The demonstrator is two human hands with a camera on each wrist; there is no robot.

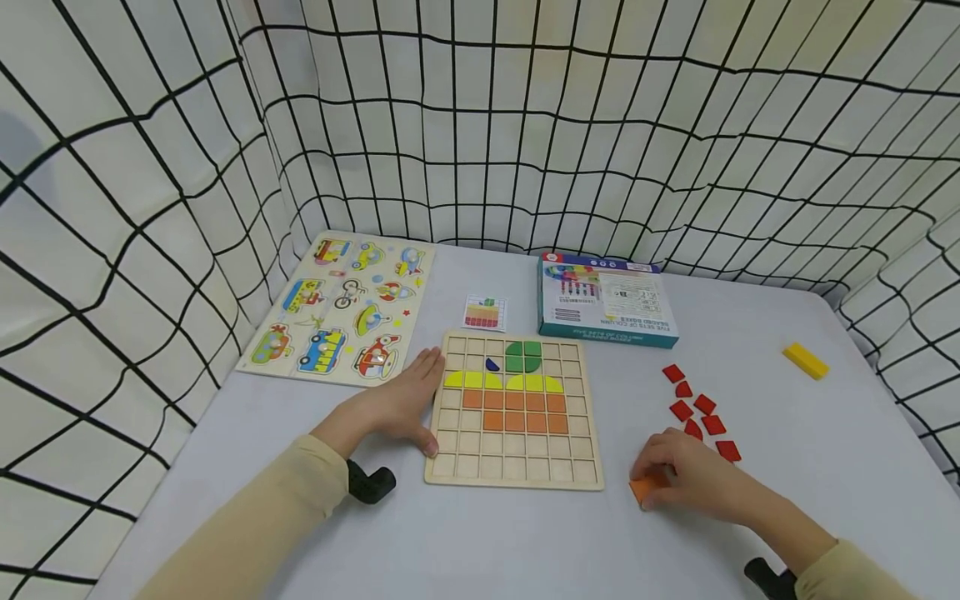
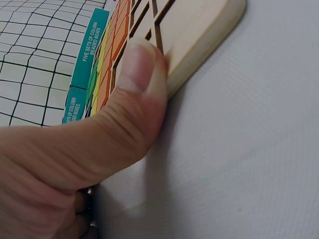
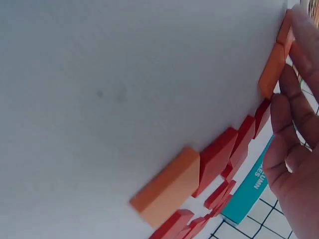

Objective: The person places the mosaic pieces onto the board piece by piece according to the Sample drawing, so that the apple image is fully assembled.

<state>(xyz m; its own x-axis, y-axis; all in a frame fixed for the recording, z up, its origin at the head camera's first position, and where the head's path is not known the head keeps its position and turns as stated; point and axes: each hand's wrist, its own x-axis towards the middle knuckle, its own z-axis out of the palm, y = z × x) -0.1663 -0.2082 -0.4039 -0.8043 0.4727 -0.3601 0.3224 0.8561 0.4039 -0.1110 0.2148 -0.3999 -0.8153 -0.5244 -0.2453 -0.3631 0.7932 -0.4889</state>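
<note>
A wooden grid board (image 1: 472, 471) holds green rounded tiles (image 1: 522, 357), a small dark blue piece (image 1: 492, 364), yellow curved tiles (image 1: 534, 382) and two rows of orange square tiles (image 1: 525, 412). My left hand (image 1: 401, 400) spreads along the board's left edge, and its thumb (image 2: 137, 69) rests on the rim. Right of the board, my right hand (image 1: 686, 475) pinches an orange tile (image 1: 647, 487) at the table surface. In the right wrist view, another orange tile (image 3: 169, 189) lies by the red tiles (image 3: 219, 154). The fingers partly cover the orange tiles near them.
Several red tiles (image 1: 705, 405) are scattered beyond my right hand. Behind the board are a small picture card (image 1: 484, 313) and a teal box (image 1: 607, 302). A vehicle puzzle board (image 1: 337, 312) lies back left, a yellow block (image 1: 806, 361) far right. Black netting surrounds the table.
</note>
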